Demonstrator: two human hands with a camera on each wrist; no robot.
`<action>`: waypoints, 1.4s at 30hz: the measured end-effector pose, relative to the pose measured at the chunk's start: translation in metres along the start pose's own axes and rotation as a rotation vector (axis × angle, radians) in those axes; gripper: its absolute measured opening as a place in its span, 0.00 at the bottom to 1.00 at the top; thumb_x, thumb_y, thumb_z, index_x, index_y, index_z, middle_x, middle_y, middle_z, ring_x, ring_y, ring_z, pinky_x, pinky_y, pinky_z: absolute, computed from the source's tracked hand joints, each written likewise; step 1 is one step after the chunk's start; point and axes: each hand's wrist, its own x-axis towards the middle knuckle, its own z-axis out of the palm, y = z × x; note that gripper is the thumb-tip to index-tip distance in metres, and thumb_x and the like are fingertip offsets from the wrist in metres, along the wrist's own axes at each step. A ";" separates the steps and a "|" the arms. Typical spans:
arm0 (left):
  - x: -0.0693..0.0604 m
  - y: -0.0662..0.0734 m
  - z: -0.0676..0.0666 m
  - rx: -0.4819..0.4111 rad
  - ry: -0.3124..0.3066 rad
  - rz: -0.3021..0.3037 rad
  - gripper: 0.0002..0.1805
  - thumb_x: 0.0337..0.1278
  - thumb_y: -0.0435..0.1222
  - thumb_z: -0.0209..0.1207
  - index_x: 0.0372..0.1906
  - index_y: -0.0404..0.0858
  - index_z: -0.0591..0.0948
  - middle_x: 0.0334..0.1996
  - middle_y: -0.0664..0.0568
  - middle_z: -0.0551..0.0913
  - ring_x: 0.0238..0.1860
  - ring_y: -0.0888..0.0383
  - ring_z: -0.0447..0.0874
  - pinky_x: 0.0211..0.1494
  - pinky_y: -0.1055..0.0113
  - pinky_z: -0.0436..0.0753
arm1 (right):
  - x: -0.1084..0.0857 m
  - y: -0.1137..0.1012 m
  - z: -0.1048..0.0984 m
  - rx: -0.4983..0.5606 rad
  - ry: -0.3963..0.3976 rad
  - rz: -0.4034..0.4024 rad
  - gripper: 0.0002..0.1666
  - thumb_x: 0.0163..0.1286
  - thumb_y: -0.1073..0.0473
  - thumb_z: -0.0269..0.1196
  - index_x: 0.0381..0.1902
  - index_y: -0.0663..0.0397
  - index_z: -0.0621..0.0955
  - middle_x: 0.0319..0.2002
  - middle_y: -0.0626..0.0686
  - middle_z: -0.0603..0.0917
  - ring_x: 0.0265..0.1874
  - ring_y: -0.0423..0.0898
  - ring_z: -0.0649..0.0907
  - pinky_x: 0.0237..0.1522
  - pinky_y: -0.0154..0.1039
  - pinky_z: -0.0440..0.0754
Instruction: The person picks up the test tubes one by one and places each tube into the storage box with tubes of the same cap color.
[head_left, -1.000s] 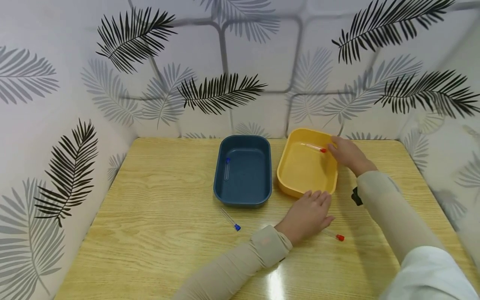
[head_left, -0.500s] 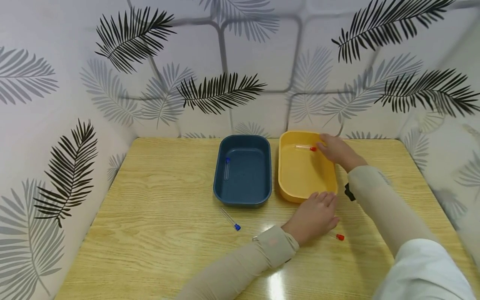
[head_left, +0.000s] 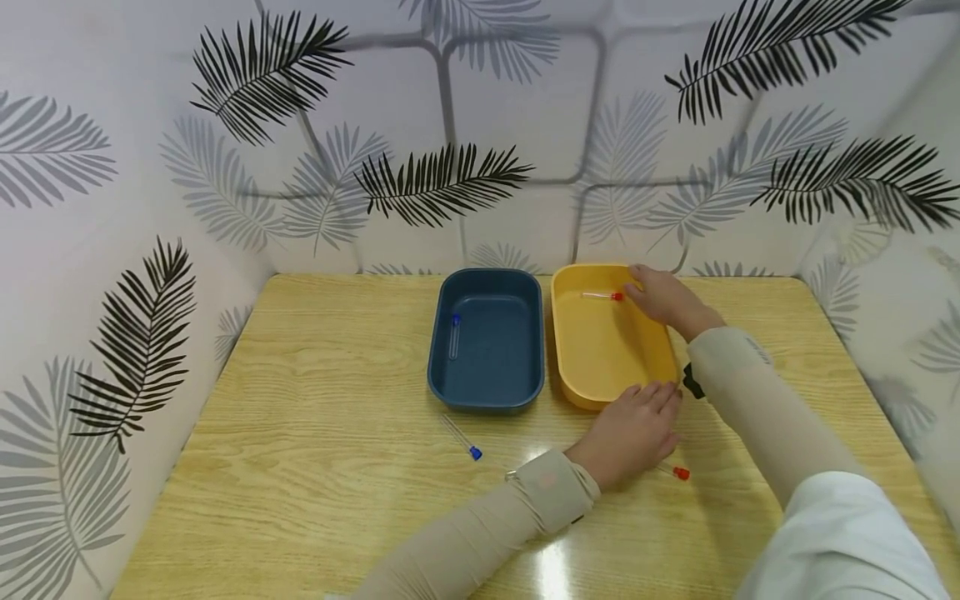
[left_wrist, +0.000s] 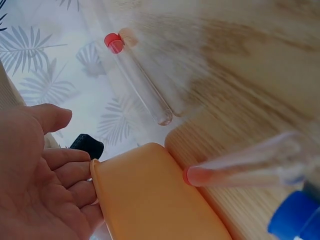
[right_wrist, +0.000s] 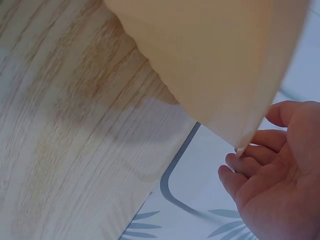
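Observation:
A yellow tray [head_left: 615, 350] stands on the table with a red-capped test tube [head_left: 602, 295] lying inside. My left hand [head_left: 633, 429] lays its extended fingers against the tray's near rim, the thumb held apart, as the left wrist view also shows. At the far right corner my right hand [head_left: 663, 300] holds the rim, thumb on the inner side and fingers outside; the right wrist view shows fingertips [right_wrist: 234, 162] on the edge. Another red-capped tube [left_wrist: 142, 82] lies near my left hand, mostly hidden from the head view. A blue-capped tube [head_left: 462, 438] lies on the wood.
Left of the yellow tray stands a dark blue tray [head_left: 487, 400] with a blue-capped tube [head_left: 453, 337] in it. A leaf-patterned wall [head_left: 480, 100] rises behind the table [head_left: 300, 467]. In the left wrist view a blurred clear tube [left_wrist: 245, 165] and a blue cap [left_wrist: 295, 215] appear.
The yellow tray has turned straighter and shifted left, nearer the blue tray. My right hand moved left with it, while my left hand slid slightly right along the near rim.

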 end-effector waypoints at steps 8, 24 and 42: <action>0.000 -0.006 0.000 -0.058 0.008 0.017 0.28 0.69 0.50 0.43 0.69 0.41 0.63 0.66 0.53 0.65 0.66 0.59 0.62 0.67 0.65 0.61 | -0.004 0.004 -0.003 0.019 -0.019 0.041 0.32 0.74 0.56 0.47 0.68 0.71 0.56 0.66 0.70 0.58 0.65 0.65 0.58 0.65 0.57 0.51; -0.007 -0.025 -0.005 -0.194 0.015 0.085 0.30 0.71 0.49 0.39 0.71 0.40 0.56 0.70 0.53 0.58 0.70 0.57 0.51 0.70 0.65 0.52 | -0.015 0.013 -0.004 0.101 0.016 0.045 0.35 0.75 0.52 0.44 0.69 0.71 0.52 0.69 0.72 0.45 0.65 0.69 0.53 0.65 0.60 0.48; -0.064 -0.099 0.004 -0.216 0.074 -0.378 0.59 0.46 0.76 0.30 0.73 0.36 0.43 0.73 0.44 0.40 0.72 0.51 0.32 0.70 0.52 0.48 | -0.146 0.029 -0.015 0.225 0.364 0.162 0.30 0.74 0.45 0.43 0.59 0.63 0.73 0.48 0.66 0.78 0.44 0.63 0.78 0.41 0.59 0.75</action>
